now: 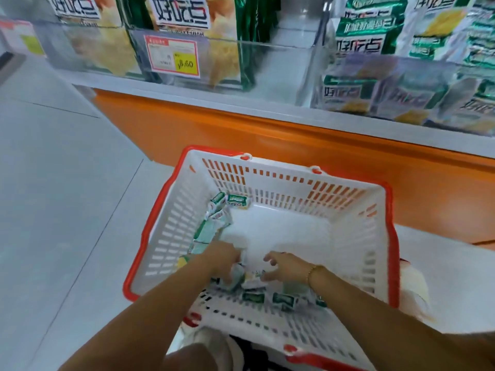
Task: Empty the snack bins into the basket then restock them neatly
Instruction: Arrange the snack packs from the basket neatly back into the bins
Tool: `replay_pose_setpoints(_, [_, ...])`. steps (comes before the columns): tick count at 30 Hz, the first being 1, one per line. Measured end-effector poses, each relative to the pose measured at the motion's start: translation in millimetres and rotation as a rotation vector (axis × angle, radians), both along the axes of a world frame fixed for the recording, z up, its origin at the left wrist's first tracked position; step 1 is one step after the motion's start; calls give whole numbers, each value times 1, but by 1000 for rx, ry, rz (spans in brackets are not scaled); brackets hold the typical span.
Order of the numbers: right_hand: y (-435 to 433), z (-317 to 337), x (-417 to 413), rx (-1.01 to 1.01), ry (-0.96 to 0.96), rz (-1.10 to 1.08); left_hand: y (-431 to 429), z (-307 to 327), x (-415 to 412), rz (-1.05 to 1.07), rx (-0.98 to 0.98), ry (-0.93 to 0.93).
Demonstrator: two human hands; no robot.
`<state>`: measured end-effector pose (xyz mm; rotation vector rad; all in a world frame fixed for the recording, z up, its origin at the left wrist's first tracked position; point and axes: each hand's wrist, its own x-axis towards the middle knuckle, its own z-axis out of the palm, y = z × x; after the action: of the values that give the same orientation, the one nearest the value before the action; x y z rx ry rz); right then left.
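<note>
Lower centre, inside the basket (348, 207) — left hand (223, 259) grips snack packets (237, 277); right hand (288, 266) apparently open, fingers spread above them.

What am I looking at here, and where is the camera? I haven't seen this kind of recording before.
There is no machine here. A person works with two bare hands, and the single picture comes from a wide-angle camera worn on their head, looking forward and down.

Both arms reach into a white basket with a red rim. The left hand grips a few small green-and-white snack packets. The right hand, with a bracelet at the wrist, reaches toward them with curved fingers; whether it holds one is unclear. More packets lie along the basket's left side and near edge.

Behind the basket stands an orange shelf. On it are clear bins of snack bags, one bin with a price tag.
</note>
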<state>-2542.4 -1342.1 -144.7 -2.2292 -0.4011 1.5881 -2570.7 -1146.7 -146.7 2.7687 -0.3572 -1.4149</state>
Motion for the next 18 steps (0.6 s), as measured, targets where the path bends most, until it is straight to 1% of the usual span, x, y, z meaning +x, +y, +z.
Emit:
replay_pose_setpoints(2, [9, -13, -7, -35, -5, -126, -2, -3, -6, -13, 20, -43])
replay_pose_setpoints(4, [18, -20, -11, -80, -30, -160, -3, -5, -9, -21, 54, -32])
replay_pose_setpoints(6, [27, -26, -16, -100, 20, -220, -3, -6, -9, -16, 67, -3])
replay_pose_setpoints(9, [34, -31, -23, -74, 103, -387, -4, -2, -6, -12, 59, -4])
replay_pose_setpoints(11, [36, -30, -23, -43, 156, -545, -6, 6, -1, 41, 18, -25])
replay_pose_setpoints(13, [32, -28, -14, -7, 204, -684, -7, 16, 7, 72, -41, -112])
replay_pose_setpoints(16, [14, -22, 11, 79, 325, -917, -8, 31, 19, 184, -226, -305])
replay_pose_setpoints(18, [0, -10, 29, 231, 393, -1112, -11, 42, 26, 261, -353, -442])
